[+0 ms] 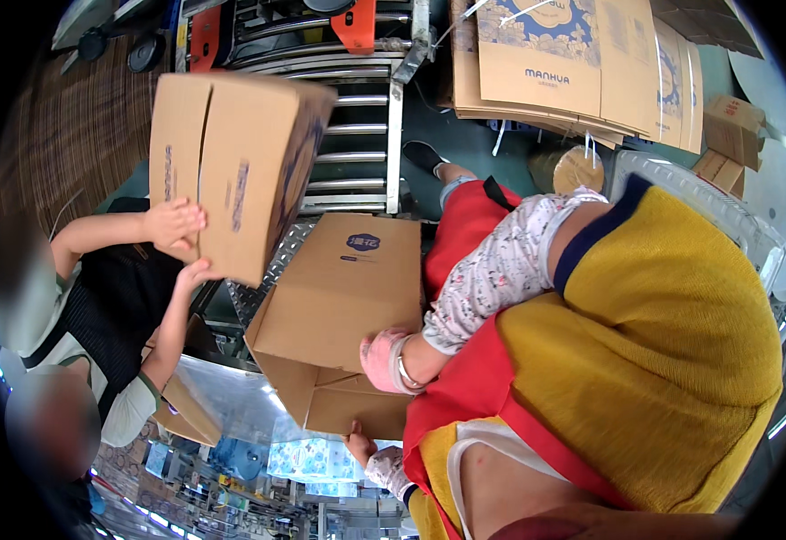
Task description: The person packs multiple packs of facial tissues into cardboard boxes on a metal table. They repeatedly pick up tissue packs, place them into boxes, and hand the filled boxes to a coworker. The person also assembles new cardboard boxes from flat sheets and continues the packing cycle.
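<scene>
A large brown cardboard box (339, 279) lies in front of me, its open end showing the inside. My right hand (391, 362), in a pink glove with a bracelet at the wrist, is closed on the edge of the opening. Bare fingers of my left hand (359, 443) grip the lower rim of the same box, much of that hand lying behind the cardboard. On the left, a co-worker's two hands (181, 236) hold up a second, closed cardboard box (231, 171), tilted, beside mine.
A metal roller conveyor (357, 135) with orange brackets (354, 27) runs at the top. Flat printed cartons (546, 81) are stacked at upper right, near a roll of tape (577, 169) and a grey plastic crate (708, 189). Blue-and-white packs (312, 459) stand below the box.
</scene>
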Available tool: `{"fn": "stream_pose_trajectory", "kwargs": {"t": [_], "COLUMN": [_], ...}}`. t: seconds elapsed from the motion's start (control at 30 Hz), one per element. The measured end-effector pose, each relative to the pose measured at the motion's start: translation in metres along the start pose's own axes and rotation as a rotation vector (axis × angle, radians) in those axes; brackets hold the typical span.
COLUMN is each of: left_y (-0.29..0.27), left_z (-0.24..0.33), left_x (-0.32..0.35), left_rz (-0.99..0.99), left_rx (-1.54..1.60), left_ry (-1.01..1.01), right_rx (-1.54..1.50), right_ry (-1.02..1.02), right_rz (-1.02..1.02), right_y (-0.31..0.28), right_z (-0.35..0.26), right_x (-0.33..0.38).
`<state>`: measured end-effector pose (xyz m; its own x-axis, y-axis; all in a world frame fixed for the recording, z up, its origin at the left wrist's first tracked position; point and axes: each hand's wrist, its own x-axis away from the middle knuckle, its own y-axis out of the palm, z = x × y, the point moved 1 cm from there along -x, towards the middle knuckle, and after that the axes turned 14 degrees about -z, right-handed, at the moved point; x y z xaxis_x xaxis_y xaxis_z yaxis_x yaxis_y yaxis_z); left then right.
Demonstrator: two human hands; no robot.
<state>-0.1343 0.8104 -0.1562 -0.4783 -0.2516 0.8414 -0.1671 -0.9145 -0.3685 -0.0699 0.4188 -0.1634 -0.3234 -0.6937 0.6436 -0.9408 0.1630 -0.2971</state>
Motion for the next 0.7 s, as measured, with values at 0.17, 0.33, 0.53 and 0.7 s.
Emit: {"fn": "stream_pose_trajectory", "kwargs": {"t": [0.17, 0.33, 0.53, 0.7], "left_y": [0.009, 0.028, 0.091, 0.092], "left_z": [0.009, 0.031, 0.059, 0.037], "left_x": [0.006, -0.012, -0.009, -0.009], "left_rz": [0.006, 0.036, 0.024, 0.058], "left_rx": [-0.004, 0.024, -0.006, -0.073], "left_ry": [0.023, 0.021, 0.174, 0.292], "right_rx": [-0.032, -0.082, -0.090, -0.118], "right_ry": [-0.112, -0.073, 0.159, 0.195], "right_rz": [0.071, -0.107, 0.033, 0.077], "right_y": [-0.022, -0.074, -0.084, -0.081], "right_z": [0.014, 0.067, 0.095, 0.089], "right_x": [0.001, 0.052, 0.054, 0.061]}}
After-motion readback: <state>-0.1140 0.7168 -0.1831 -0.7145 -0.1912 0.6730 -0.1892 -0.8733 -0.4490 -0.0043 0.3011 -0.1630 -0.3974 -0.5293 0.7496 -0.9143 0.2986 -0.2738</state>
